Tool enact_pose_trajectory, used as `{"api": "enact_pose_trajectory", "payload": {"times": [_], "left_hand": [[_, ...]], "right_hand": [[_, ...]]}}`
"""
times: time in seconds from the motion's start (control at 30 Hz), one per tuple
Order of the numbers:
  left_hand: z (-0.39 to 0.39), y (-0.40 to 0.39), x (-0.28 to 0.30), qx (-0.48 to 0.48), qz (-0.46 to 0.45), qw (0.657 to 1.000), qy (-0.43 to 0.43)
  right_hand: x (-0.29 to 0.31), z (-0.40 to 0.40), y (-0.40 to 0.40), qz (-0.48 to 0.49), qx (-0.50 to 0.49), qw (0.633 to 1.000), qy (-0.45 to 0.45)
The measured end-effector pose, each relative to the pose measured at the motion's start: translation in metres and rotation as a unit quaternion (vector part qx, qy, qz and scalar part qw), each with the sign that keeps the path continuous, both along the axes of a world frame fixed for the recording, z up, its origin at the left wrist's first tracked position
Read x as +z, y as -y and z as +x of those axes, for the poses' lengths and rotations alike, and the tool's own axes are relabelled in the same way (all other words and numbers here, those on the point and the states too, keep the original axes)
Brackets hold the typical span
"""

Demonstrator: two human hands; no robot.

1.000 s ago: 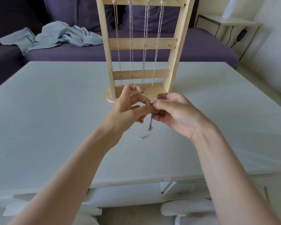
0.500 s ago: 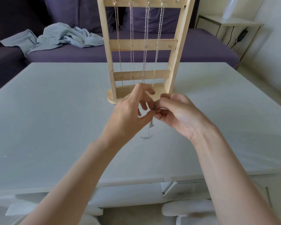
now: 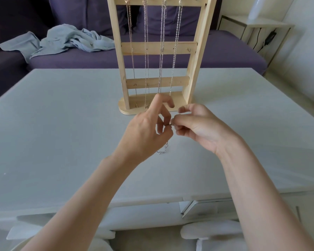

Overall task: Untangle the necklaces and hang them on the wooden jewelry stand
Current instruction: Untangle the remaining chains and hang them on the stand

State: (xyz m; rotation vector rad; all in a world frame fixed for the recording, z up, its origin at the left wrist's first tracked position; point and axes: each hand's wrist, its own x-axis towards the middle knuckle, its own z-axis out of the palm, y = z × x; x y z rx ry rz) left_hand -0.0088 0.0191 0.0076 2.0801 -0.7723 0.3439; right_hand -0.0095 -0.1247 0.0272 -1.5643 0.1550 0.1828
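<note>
A wooden jewelry stand rises at the table's far middle, with several silver chains hanging from its top bar. Just in front of its base, both my hands meet above the table. My left hand and my right hand each pinch the top of a thin silver necklace between fingertips. The necklace's lower part dangles under my left hand and touches the tabletop. Its upper part is hidden by my fingers.
The pale table spreads wide around the stand. Behind it is a purple sofa with a crumpled light-blue cloth. A white side table stands at the far right.
My left hand has turned its back toward me and spread its upper fingers. The dangling chain has dropped lower. My right hand stays almost still.
</note>
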Motion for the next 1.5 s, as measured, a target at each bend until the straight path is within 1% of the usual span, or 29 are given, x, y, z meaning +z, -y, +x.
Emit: {"api": "enact_pose_trajectory", "payload": {"times": [0.1, 0.17, 0.27, 0.33, 0.37, 0.43, 0.53, 0.6, 0.73, 0.93, 1.03, 1.1, 1.17, 1.27, 1.4, 1.5], "left_hand": [[0.000, -0.001, 0.002, -0.041, -0.039, 0.996, -0.071], [0.000, -0.002, 0.004, -0.068, -0.089, 0.984, -0.142], [-0.001, -0.002, 0.007, -0.094, -0.186, 0.943, -0.258], [-0.001, -0.002, 0.007, -0.100, -0.234, 0.919, -0.302], [-0.001, -0.002, 0.007, -0.099, -0.243, 0.913, -0.312], [0.000, -0.002, 0.006, -0.086, -0.222, 0.923, -0.303], [0.003, -0.003, 0.005, -0.070, -0.196, 0.940, -0.272], [0.004, -0.005, 0.005, -0.061, -0.177, 0.953, -0.239], [0.005, -0.005, 0.004, -0.047, -0.130, 0.976, -0.166], [0.008, -0.006, 0.001, -0.034, -0.074, 0.988, -0.132], [0.008, -0.008, 0.000, -0.030, -0.012, 0.993, -0.115], [0.006, -0.009, 0.001, -0.043, 0.040, 0.994, -0.097], [0.005, -0.009, 0.000, -0.054, 0.073, 0.993, -0.076], [0.005, -0.010, -0.001, -0.059, 0.075, 0.993, -0.073], [0.006, -0.010, 0.002, -0.046, 0.043, 0.993, -0.100], [0.006, -0.010, 0.001, -0.043, 0.032, 0.994, -0.096]], "right_hand": [[0.001, -0.002, 0.004, -0.034, 0.000, 0.999, 0.004], [0.001, -0.003, 0.005, -0.036, 0.002, 0.999, 0.007], [0.004, -0.005, 0.007, 0.021, 0.002, 1.000, 0.013], [0.005, -0.006, 0.008, 0.065, 0.009, 0.998, 0.016], [0.005, -0.006, 0.008, 0.080, 0.012, 0.997, 0.018], [0.004, -0.006, 0.007, 0.095, 0.019, 0.995, 0.026], [0.005, -0.006, 0.009, 0.078, 0.016, 0.995, 0.061], [0.007, -0.006, 0.011, 0.044, 0.009, 0.995, 0.093], [0.006, -0.007, 0.008, -0.071, 0.023, 0.989, 0.130], [0.003, -0.006, 0.009, -0.121, 0.044, 0.985, 0.116], [0.002, -0.005, 0.009, -0.147, 0.077, 0.980, 0.109], [0.000, -0.006, 0.007, -0.167, 0.100, 0.977, 0.091], [-0.003, -0.006, 0.004, -0.183, 0.113, 0.974, 0.075], [-0.008, -0.006, 0.000, -0.176, 0.113, 0.976, 0.065], [-0.011, -0.004, -0.002, -0.160, 0.099, 0.980, 0.062], [-0.012, -0.004, -0.004, -0.145, 0.087, 0.984, 0.061]]}}
